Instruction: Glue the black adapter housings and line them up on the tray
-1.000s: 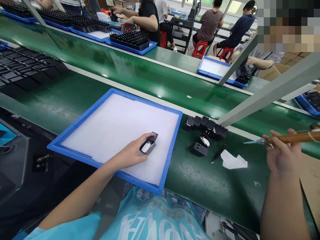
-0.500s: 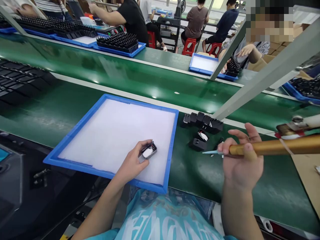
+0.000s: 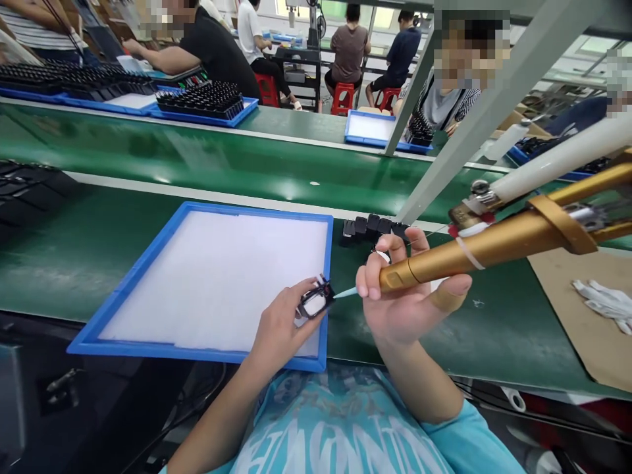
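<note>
My left hand (image 3: 284, 322) grips a small black charger housing (image 3: 307, 311) between thumb and fingers. Its open side shows a white part inside, and it is held above the right side of a blue-rimmed tray (image 3: 143, 351) with a white lining. Wrapped around the front of a gold glue dispenser (image 3: 444, 258) are the fingers of my right hand (image 3: 395, 313), with the thumb stretched out below the barrel. The dispenser's pale blue tapered nozzle (image 3: 347, 292) points left, its tip at the right edge of the housing; whether they touch I cannot tell.
Several black charger housings (image 3: 371, 226) stand behind my right hand, partly hidden. A slanting metal post (image 3: 459, 125) rises beyond them. White gloves (image 3: 600, 304) lie on brown cardboard (image 3: 557, 283) at right. Across the green bench, people sit near blue trays (image 3: 237, 118) of black parts.
My right hand has brought the dispenser leftward, so its nozzle tip is now at the housing. My left hand has moved slightly right with the housing, which is now tilted. The camera view has shifted.
</note>
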Available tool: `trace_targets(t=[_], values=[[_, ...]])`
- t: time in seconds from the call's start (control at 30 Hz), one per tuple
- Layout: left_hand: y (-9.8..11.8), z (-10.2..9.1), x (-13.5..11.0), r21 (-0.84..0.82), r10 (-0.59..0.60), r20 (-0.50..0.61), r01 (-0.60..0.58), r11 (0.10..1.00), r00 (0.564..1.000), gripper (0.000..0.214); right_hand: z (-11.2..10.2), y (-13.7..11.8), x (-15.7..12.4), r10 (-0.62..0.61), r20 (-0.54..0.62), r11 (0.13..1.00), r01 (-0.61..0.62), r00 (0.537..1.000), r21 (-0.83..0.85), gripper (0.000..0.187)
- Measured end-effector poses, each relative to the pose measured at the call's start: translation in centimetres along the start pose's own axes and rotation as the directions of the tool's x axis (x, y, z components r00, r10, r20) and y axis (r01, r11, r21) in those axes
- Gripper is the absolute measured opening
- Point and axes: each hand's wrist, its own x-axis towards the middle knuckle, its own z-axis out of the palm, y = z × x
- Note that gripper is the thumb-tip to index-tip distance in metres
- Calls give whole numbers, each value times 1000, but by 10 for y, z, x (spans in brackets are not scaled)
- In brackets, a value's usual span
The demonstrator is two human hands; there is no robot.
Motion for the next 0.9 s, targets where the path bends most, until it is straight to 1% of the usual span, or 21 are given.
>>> trace_targets(t=[0.1, 0.17, 0.23, 0.37, 0.5, 0.6, 0.77, 0.9], values=[[7, 1, 3, 27, 47, -61, -46, 999, 997, 33, -1, 0, -2, -14, -9, 1000, 14, 1000, 28, 48], [11, 0, 3, 36, 77, -109, -74, 997, 991, 32, -3, -1, -3, -23, -15, 999, 24, 1000, 44, 45], [14, -1, 3, 37, 107, -131, -103, 994, 986, 32, -5, -1, -4, -26, -11, 998, 27, 1000, 63, 44], [18, 0, 2, 34, 131, -130, -127, 991, 983, 33, -7, -3, -5, -23, 9, 997, 22, 1000, 73, 44], [21, 0, 1, 32, 138, -125, -135, 990, 982, 34, -6, -4, -6, -36, -25, 998, 37, 999, 52, 40], [22, -1, 1, 33, 147, -123, -144, 989, 981, 33, -6, -4, -7, -46, -26, 997, 48, 999, 55, 40], [22, -1, 1, 34, 129, -138, -126, 991, 982, 33, -3, -4, -6, -35, -31, 999, 36, 999, 21, 45], [21, 1, 1, 14, 87, -150, -85, 996, 985, 32, 1, -4, -7, -35, -46, 999, 35, 998, 11, 46]])
